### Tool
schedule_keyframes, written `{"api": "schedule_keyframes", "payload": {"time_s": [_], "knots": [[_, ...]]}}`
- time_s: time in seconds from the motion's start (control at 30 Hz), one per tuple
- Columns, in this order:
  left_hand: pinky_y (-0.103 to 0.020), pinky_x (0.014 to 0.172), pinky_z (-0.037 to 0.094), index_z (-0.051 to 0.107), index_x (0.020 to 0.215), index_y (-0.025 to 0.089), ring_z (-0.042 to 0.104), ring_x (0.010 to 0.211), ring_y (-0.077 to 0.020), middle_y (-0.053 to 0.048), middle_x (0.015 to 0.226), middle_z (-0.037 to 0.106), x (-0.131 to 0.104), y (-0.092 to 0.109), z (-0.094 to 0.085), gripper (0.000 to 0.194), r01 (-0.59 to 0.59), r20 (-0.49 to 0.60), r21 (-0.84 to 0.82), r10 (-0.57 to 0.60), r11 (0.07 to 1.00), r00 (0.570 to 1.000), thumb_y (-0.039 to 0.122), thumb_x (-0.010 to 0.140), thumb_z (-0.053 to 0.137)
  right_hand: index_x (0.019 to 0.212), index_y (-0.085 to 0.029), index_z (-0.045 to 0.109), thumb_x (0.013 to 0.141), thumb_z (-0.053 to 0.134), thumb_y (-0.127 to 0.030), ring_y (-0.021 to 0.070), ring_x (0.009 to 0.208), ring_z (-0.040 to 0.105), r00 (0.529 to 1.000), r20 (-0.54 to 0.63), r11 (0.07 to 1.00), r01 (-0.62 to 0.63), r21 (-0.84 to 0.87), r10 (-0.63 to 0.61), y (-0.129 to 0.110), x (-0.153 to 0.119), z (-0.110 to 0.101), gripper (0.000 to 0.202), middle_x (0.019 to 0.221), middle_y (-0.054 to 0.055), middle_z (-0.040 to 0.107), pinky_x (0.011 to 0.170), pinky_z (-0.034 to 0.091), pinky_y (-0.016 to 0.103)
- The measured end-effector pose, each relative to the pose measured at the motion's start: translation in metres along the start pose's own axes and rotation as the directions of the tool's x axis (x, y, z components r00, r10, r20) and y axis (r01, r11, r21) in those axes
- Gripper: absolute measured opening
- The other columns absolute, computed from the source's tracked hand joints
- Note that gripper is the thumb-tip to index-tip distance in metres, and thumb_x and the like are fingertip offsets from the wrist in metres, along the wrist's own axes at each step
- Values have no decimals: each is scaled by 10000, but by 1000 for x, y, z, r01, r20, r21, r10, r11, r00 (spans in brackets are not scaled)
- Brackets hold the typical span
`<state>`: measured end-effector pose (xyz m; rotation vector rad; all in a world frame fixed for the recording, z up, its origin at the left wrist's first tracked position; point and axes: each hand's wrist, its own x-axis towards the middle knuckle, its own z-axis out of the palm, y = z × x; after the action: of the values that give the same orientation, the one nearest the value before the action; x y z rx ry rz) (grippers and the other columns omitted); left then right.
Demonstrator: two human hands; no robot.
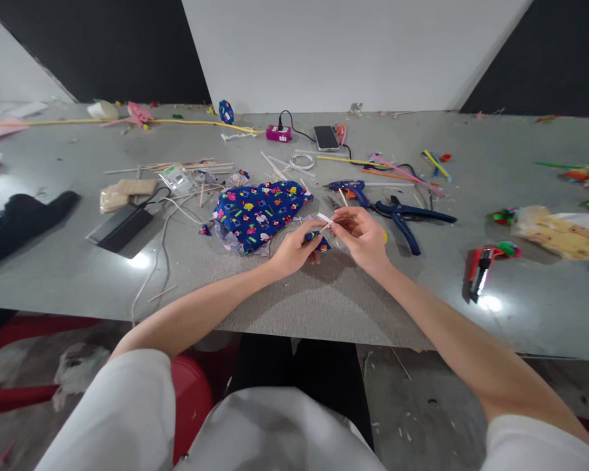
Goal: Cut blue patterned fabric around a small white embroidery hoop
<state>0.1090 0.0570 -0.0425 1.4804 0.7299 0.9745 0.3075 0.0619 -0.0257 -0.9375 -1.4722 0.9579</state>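
Close together over the middle of the table, both my hands are closed. My left hand (295, 252) grips a thin wooden stick and a small piece of blue patterned fabric (324, 244). With its fingertips my right hand (362, 237) pinches a narrow white strip (324, 218), which meets the stick between the hands. Whether strip and stick are joined is too small to tell. Left of my hands lies a larger blue fabric (260, 212) with colourful figures. A blue glue gun (351, 190) rests just beyond my right hand, beside blue-handled pliers (407, 219).
A red and black utility knife (481, 273) lies at the right. At the left are a black box-shaped device (122, 227) with a cable and wooden sticks (177, 165). Farther back stand a purple power adapter (278, 133) and a phone (326, 138). A dark sleeve (19, 219) reaches in from the left.
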Motion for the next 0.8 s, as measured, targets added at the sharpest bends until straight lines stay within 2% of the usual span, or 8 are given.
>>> {"api": "schedule_keyframes", "payload": {"time_s": [0.8], "knots": [[-204, 530, 555, 558, 1396, 180, 659, 517, -106, 34, 656, 651, -1, 0, 0, 415, -30, 14, 42, 30, 999, 999, 423, 1060, 571, 1114, -258, 687, 854, 863, -455, 177, 825, 719, 999, -28, 998, -37, 47, 38, -6, 0, 2, 371, 1002, 34, 740, 800, 620, 348]]}}
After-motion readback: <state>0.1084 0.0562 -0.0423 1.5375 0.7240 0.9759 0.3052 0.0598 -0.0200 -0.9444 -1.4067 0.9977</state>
